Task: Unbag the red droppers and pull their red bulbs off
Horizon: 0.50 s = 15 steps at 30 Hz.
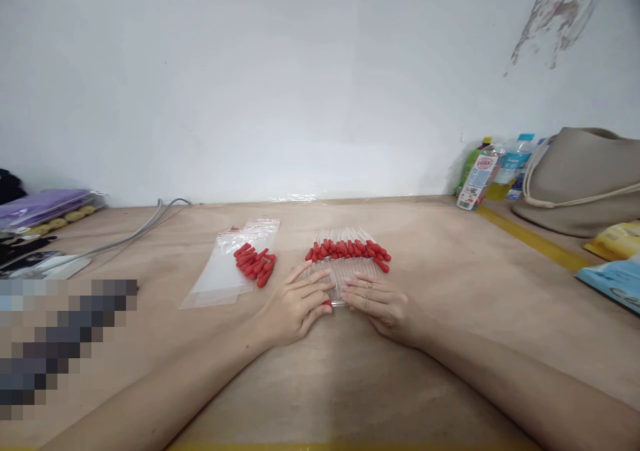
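In front of me lies a row of droppers with red rubber bulbs (347, 249), their thin pale tubes fanned away toward the wall. Nearer to me is a layer of clear tubes (345, 271), side by side. My left hand (300, 301) rests over the left end of these tubes, fingers stretched out. A small red tip (327, 303) shows by its thumb. From the right, my right hand (380, 302) lies on the tubes with its fingers extended flat. The palms and parts of the tubes under the fingers are hidden.
Left of the droppers, loose red bulbs (255, 264) lie on clear zip bags (210, 281). A grey cable (125, 235) crosses the left side of the table. Several drink bottles (480, 177) and a grey bag (585, 177) stand at the back right, with packets (613, 281) in front.
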Tool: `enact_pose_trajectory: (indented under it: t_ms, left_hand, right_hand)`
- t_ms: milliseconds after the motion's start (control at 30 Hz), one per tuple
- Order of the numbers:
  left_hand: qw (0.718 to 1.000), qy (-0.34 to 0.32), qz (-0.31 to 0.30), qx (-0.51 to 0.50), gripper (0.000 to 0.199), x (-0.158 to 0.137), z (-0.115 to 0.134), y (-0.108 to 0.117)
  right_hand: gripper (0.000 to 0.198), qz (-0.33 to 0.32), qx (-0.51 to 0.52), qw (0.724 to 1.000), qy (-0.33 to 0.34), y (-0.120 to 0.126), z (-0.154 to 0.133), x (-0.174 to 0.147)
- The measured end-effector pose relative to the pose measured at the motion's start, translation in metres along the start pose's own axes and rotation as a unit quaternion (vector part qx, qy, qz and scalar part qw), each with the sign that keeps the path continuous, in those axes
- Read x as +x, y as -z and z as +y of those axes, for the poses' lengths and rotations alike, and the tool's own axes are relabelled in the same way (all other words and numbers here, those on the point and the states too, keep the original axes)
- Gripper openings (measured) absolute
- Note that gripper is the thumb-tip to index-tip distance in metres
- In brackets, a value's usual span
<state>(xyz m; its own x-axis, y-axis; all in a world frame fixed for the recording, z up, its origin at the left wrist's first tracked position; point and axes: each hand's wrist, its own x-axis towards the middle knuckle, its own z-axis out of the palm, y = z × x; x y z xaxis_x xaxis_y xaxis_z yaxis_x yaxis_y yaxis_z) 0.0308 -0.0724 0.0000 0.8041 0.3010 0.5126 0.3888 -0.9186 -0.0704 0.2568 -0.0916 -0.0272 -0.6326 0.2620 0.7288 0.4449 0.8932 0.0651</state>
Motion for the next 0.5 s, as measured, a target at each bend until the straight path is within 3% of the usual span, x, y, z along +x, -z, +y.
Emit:
enact_pose_trajectory:
  t_ms: [167,333,500]
  left_hand:
    - [1.000,0.018,0.020,-0.006,0.015,-0.008,-0.004,0.004]
    - [0.993,0.085,0.082,0.018,0.014,-0.018,-0.019,0.009]
    - [0.972,0.188,0.141,0.016,0.024,-0.017,-0.040,0.017]
  right_hand:
    - [0.039,0.009,0.001,1.000,0.003,0.009,0.004,-0.002]
    - [0.028,0.073,-0.089,0.978,-0.173,0.011,0.014,-0.007]
    - [0.031,0.024,-0.171,0.945,-0.278,0.006,0.016,-0.004]
